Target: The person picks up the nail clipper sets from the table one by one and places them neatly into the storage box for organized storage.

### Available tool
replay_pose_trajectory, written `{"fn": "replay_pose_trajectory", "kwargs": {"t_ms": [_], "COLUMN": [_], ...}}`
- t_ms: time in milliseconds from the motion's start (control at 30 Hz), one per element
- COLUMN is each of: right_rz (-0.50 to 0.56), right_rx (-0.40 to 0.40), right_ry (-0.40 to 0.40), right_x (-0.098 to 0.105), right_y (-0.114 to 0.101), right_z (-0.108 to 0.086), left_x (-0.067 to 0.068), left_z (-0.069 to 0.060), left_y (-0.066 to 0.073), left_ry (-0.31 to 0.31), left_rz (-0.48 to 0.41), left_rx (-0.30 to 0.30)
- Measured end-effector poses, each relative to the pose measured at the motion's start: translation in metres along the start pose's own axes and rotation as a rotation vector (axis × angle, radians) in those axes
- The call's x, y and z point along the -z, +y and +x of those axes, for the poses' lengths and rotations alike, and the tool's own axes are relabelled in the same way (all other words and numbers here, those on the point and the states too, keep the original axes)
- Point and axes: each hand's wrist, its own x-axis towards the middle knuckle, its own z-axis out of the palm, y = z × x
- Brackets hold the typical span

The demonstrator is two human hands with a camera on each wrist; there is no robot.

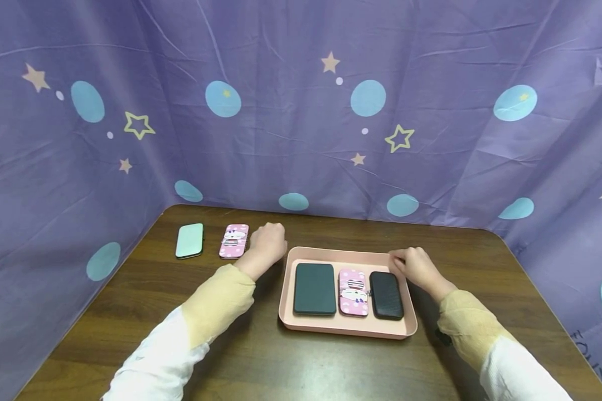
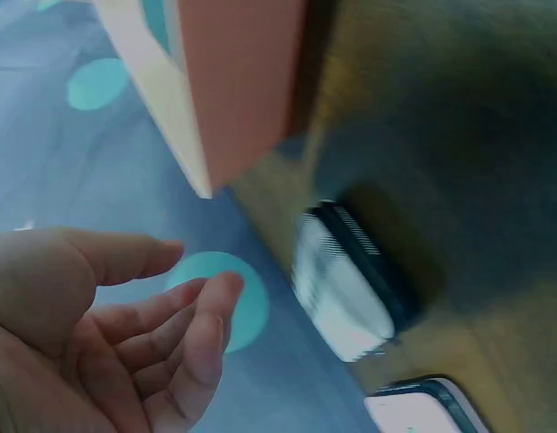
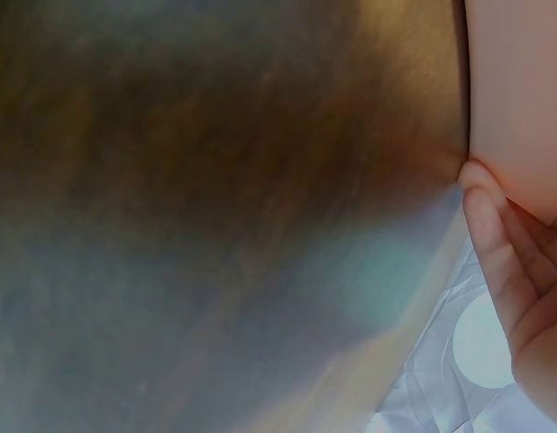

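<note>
A pink tray (image 1: 348,328) holds a dark green case (image 1: 315,288), a pink cartoon case (image 1: 353,303) and a black ribbed case (image 1: 387,295), side by side. My left hand (image 1: 269,242) hovers just off the tray's far left corner; in the left wrist view, that hand (image 2: 125,334) has loosely bent fingers with nothing between them, apart from the tray (image 2: 247,81). With thumb and fingers, my right hand (image 1: 418,267) pinches the rim at the far right corner. The right wrist view has the fingertips of this hand (image 3: 522,262) against the tray wall (image 3: 522,99).
Left of the tray, a second pink cartoon case (image 1: 233,241) and a mint green case (image 1: 189,240) lie on the wooden table (image 1: 326,367). A small dark object (image 1: 442,337) is partly hidden beside my right sleeve. A purple patterned curtain (image 1: 291,145) hangs around the table.
</note>
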Motion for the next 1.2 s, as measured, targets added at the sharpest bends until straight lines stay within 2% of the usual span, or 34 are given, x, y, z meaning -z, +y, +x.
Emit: {"fn": "replay_pose_trajectory", "kwargs": {"t_ms": [233,400,633,800,1200], "right_rz": [0.003,0.007,0.013,0.014,0.024], "right_rx": [-0.005,0.006,0.011,0.014,-0.004], "right_ry": [-0.007,0.006,0.001,0.006,-0.025], "right_x": [0.0,-0.002,-0.003,-0.002,-0.003], "right_y": [0.001,0.002,0.003,0.003,0.004], "right_z": [0.0,-0.001,-0.001,0.0,0.0], "left_x": [-0.014,-0.022,-0.033,-0.034,-0.033], "left_z": [0.008,0.015,0.024,0.03,0.036], "left_y": [-0.01,-0.015,-0.026,-0.031,-0.036], "left_ry": [0.019,0.031,0.014,0.019,-0.07], "left_rz": [0.009,0.019,0.025,-0.01,-0.047], "left_rx": [0.016,0.067,0.142,0.179,0.244]}}
